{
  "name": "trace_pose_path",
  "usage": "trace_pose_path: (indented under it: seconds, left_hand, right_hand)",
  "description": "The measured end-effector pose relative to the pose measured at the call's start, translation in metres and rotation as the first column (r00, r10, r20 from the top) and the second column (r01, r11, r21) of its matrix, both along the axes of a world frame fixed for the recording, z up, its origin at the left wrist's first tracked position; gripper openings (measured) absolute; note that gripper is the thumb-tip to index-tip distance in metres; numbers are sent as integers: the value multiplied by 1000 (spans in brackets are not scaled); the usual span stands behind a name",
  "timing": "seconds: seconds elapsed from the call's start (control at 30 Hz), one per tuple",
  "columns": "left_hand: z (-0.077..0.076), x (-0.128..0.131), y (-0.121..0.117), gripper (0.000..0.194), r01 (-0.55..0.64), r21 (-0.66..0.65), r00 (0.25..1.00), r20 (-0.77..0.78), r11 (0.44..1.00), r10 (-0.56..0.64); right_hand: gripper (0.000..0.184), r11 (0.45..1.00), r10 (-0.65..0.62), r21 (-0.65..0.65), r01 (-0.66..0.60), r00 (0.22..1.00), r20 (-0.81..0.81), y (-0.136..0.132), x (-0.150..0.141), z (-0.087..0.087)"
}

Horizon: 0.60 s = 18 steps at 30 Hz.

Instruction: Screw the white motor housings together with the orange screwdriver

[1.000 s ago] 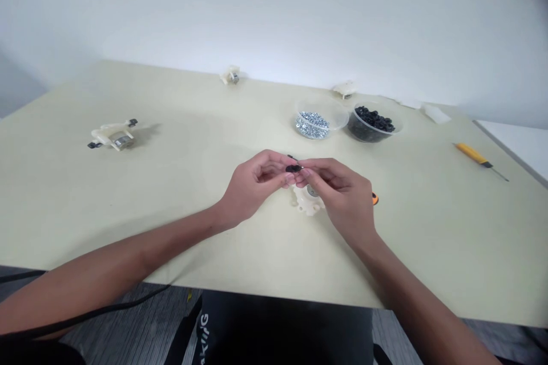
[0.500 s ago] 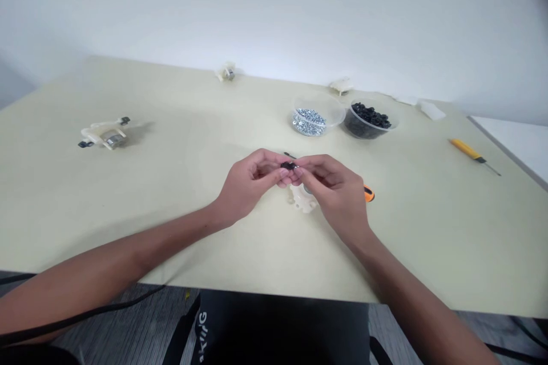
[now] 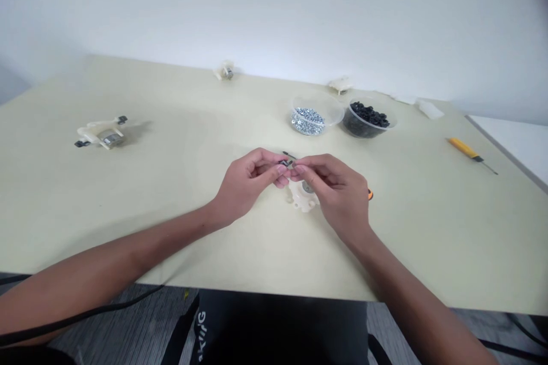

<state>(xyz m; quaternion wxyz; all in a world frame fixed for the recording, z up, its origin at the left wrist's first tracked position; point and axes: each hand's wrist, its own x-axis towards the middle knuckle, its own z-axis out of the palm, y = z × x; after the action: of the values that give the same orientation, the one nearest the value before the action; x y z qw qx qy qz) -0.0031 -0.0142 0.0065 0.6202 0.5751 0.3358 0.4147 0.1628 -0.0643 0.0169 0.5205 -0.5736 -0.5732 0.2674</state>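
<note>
Between the thumb and fingers of my left hand point(image 3: 252, 182) is a small black plastic part point(image 3: 283, 163). My right hand point(image 3: 338, 188) is closed in a pinch right beside it, and whatever lies between its fingertips is too small to make out. Below the hands, a cream plastic piece with a toothed edge point(image 3: 303, 201) lies on the table, partly covered by my right hand. A screwdriver with an orange and black handle point(image 3: 370, 195) lies behind that hand, so only its ends show.
Behind my hands stand a clear tub of small shiny metal pieces point(image 3: 308, 121) and a tub of black parts point(image 3: 368, 117). Cream assemblies sit at left point(image 3: 103, 134) and at the back point(image 3: 225, 71) point(image 3: 341, 85). A yellow screwdriver point(image 3: 466, 150) lies at right.
The black part has turned a little in my left fingers. My right fingertips have shifted slightly around it, and the view has moved a little.
</note>
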Motion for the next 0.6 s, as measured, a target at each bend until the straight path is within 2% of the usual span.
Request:
trace_pose_path:
  seconds: [0.13, 0.27, 0.6]
  left_hand:
    - [-5, 0, 3, 21, 13, -74, 998, 58, 997, -8]
    - [-9, 0, 4, 22, 37, -109, 993, 113, 993, -24]
    - [-14, 0, 5, 22, 71, -142, 980, 193, 987, -42]
  right_hand:
    - [6, 999, 39, 6, -39, 992, -117, 0, -1, 0]
    - [8, 999, 25, 35, -21, 991, -128, -1, -1, 2]
    - [10, 993, 75, -74, -91, 978, -196, 0, 2, 0]
